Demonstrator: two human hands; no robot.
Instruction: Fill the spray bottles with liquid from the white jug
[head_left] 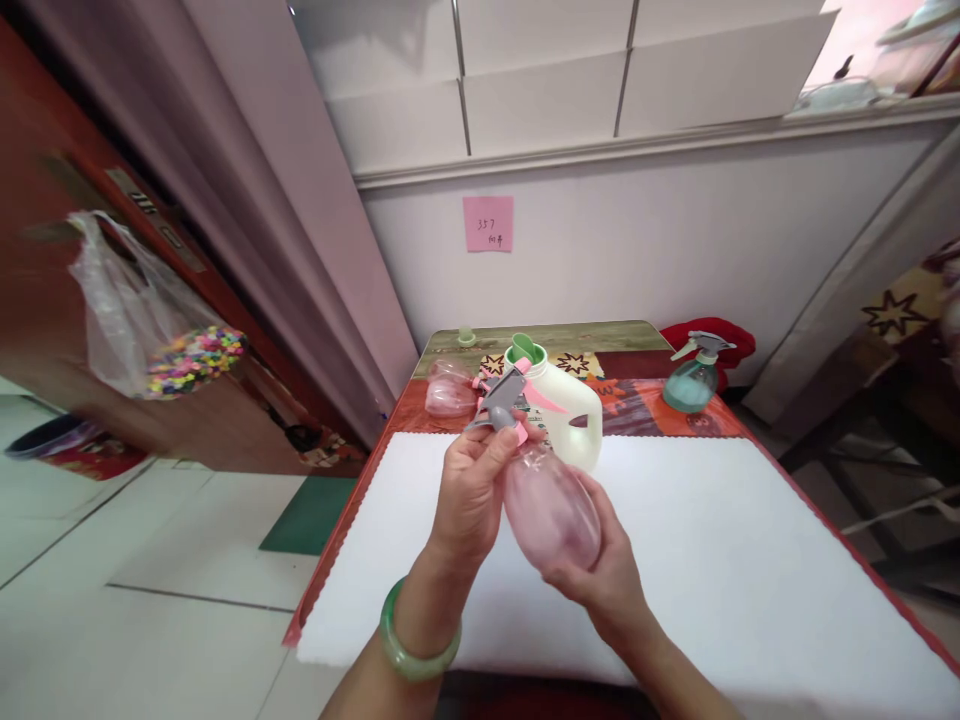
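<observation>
A clear pink spray bottle [553, 512] is held tilted above the white mat, its grey and pink trigger head [504, 395] pointing up and left. My left hand [472, 485], with a green bangle on the wrist, grips the neck and collar of the head. My right hand [604, 565] is wrapped round the lower body of the bottle. Just behind stands a cream plastic jug [581, 410] with a green rim and something green in its mouth. Another clear pink bottle [448, 392] lies left of the jug, partly hidden by the trigger head.
A teal spray bottle [690, 385] with a grey head stands at the table's back right, before a red item. A small pale green cap [466, 337] sits at the back edge. The white mat [697, 560] covers the front. A plastic bag [135, 320] hangs from the door at left.
</observation>
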